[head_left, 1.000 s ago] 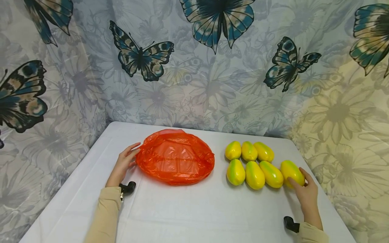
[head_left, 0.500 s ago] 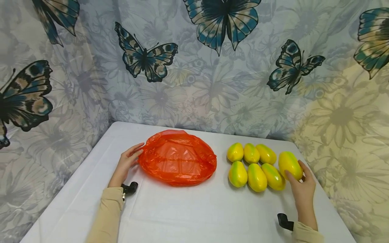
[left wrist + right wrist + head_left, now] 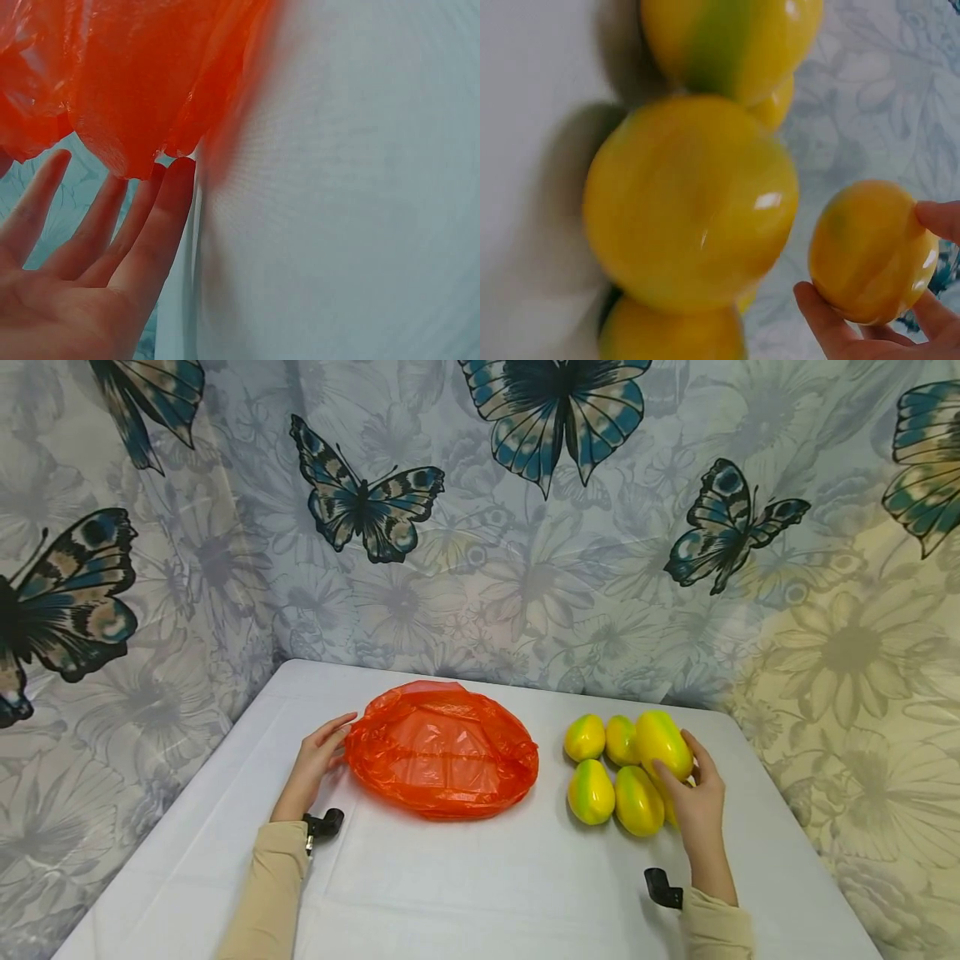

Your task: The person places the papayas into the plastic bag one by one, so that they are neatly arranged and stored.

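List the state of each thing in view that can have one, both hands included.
Orange-red plastic bag: creased, lying on the white table; contents cannot be told
Held fruit: yellow with a green patch, lifted off the table
Other fruits: resting on the table in a group, some partly hidden
Left hand: extended, at the bag's edge
Right hand: gripping the held fruit
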The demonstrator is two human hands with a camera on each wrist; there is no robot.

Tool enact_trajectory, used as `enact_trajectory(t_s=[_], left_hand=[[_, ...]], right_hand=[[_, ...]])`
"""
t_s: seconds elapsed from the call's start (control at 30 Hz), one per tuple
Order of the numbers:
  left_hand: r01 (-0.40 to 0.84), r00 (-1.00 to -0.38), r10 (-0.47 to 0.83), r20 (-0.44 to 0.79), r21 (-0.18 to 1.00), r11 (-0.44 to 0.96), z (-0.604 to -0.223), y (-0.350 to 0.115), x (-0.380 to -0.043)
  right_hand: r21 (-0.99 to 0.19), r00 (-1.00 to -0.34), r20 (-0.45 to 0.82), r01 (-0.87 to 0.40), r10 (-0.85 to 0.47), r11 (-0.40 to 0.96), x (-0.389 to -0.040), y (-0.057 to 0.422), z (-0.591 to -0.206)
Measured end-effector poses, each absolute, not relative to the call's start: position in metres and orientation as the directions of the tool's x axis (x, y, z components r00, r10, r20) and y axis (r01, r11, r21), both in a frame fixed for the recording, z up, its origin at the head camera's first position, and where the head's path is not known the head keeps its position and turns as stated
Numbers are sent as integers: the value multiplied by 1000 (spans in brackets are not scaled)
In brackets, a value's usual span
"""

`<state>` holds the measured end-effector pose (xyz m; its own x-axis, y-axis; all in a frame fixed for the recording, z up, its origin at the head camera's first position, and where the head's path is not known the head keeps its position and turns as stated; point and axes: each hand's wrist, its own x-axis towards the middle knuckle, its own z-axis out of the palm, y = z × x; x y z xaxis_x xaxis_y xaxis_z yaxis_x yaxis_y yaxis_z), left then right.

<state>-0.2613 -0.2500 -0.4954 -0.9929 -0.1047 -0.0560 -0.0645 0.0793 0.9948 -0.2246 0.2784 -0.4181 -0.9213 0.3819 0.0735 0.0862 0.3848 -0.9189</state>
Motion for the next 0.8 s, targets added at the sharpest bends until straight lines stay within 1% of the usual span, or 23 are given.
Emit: enact_trajectory(t_s=[0.17,0.37,0.47,0.8], left_hand=[[-86,-990,-116,-75,992,91,-495,-250,-262],[-84,-991,-113,-73,992,95,-495,-249,-261],[-79,-992,-109,-69,993,90,-494,-249,-260],[-92,-990,-114,-82,992,86,-492,-249,-259]], right_hand=[[-920,-941,91,46,326,390,-233,257,-417],[-926,-960,60,48,273,375,-243,234,-417],[-928,-966,47,52,253,369,-246,224,-418],[-939,-977,56,18,204,345,-253,196,-425]])
